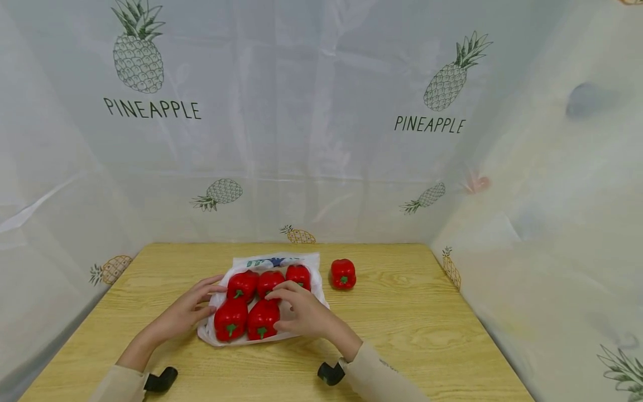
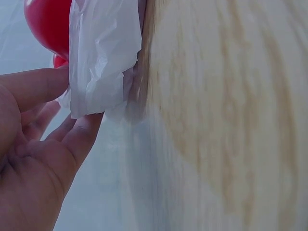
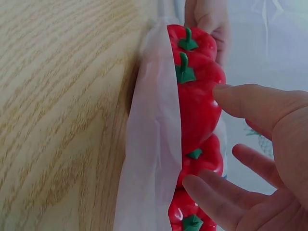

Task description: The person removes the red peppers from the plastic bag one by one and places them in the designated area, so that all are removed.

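Observation:
Several red bell peppers (image 1: pixel 230 321) with green stems sit close together in two rows in a white plastic-covered holder (image 1: pixel 311 258). My left hand (image 1: pixel 182 310) is at the holder's left side, fingers fairly straight. In the left wrist view its thumb and fingertips touch the white plastic (image 2: pixel 103 62). My right hand (image 1: pixel 306 312) hovers over the right part, fingers spread and slightly bent. In the right wrist view its thumb tip meets the side of the front-right pepper (image 3: pixel 197 110); the other fingers stand apart from the thumb, near the back-row peppers (image 3: pixel 209 156).
One more red bell pepper (image 1: pixel 343 274) stands alone on the wooden table (image 1: pixel 402 312), right of the holder. Pale curtains (image 1: pixel 311 139) printed with pineapples hang behind the table and along both sides. Black wrist mounts (image 1: pixel 162 379) sit at both sleeves.

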Demonstrator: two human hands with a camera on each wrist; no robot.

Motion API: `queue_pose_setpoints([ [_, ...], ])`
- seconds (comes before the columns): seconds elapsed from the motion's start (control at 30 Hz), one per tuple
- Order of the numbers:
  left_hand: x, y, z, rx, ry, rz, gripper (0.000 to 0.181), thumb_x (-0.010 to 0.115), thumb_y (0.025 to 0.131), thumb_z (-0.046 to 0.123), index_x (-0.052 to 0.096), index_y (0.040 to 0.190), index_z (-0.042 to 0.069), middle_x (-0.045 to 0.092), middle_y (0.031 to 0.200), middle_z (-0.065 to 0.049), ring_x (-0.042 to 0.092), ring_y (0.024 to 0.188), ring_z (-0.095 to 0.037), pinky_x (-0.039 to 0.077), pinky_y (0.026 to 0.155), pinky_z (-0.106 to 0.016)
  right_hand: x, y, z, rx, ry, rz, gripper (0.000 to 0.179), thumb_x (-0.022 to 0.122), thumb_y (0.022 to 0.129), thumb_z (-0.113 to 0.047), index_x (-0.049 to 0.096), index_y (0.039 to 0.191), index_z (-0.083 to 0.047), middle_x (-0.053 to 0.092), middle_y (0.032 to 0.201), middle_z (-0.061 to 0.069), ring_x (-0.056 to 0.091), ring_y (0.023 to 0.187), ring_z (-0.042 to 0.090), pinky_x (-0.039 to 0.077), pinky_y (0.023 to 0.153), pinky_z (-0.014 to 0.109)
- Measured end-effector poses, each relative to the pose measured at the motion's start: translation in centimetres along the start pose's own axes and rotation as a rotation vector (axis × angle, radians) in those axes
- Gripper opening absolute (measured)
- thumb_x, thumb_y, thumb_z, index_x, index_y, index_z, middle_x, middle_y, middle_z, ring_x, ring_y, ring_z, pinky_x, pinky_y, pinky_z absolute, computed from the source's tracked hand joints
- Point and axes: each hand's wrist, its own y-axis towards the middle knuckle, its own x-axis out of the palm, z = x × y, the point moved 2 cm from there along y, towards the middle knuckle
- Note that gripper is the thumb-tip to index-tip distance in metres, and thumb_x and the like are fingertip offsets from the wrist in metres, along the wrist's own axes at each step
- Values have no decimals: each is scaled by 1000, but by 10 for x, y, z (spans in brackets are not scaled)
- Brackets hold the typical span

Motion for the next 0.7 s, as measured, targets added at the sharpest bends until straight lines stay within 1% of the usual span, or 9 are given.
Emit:
queue_pose_setpoints([
  [0.1, 0, 0, 0, -9, -5, -2, 42, 67, 103, 1, 63, 143, 12, 37, 166, -21, 48, 133, 2, 50, 101, -19, 1, 0, -1, 2, 0, -6, 48, 84, 94, -16, 67, 138, -15, 56, 147, -1, 62, 123, 24, 58, 89, 23],
  [0.23, -1, -1, -1, -20, -6, -4, 42, 66, 103, 2, 63, 143, 13, 36, 166, -21, 50, 132, -2, 50, 101, -19, 5, 1, -2, 1, -1, -12, 47, 83, 94, -17, 67, 138, -17, 56, 146, -2, 63, 120, 20, 57, 89, 23],
  [0.4, -1, -1, 0, -34, -6, -5, 40, 65, 104, 4, 63, 143, 14, 36, 166, -20, 53, 132, -11, 50, 100, -18, 9, 2, -2, 1, -27, -14, 47, 84, 94, -19, 68, 138, -18, 57, 145, -3, 65, 110, 17, 53, 84, 17],
  [0.5, -1, -1, 0, -38, -5, -5, 40, 65, 104, 4, 63, 143, 13, 36, 166, -20, 54, 133, -16, 50, 100, -18, 11, 3, -1, 1, -52, -12, 46, 84, 93, -20, 69, 137, -20, 58, 145, -3, 64, 108, 15, 51, 81, 16],
  [0.63, -1, -1, 1, -43, -15, -6, 40, 66, 104, 3, 63, 142, 12, 36, 166, -20, 54, 133, -16, 50, 101, -18, 13, 3, 0, -1, -67, -14, 45, 84, 93, -21, 69, 136, -20, 58, 145, -3, 64, 101, 11, 50, 78, 15],
  [0.7, -1, -1, 1, -39, -16, -5, 39, 66, 104, 3, 63, 142, 11, 36, 166, -21, 54, 134, -17, 50, 101, -18, 14, 3, 0, -2, -63, -17, 45, 84, 93, -20, 69, 136, -20, 58, 146, -2, 65, 95, 10, 50, 77, 15],
])
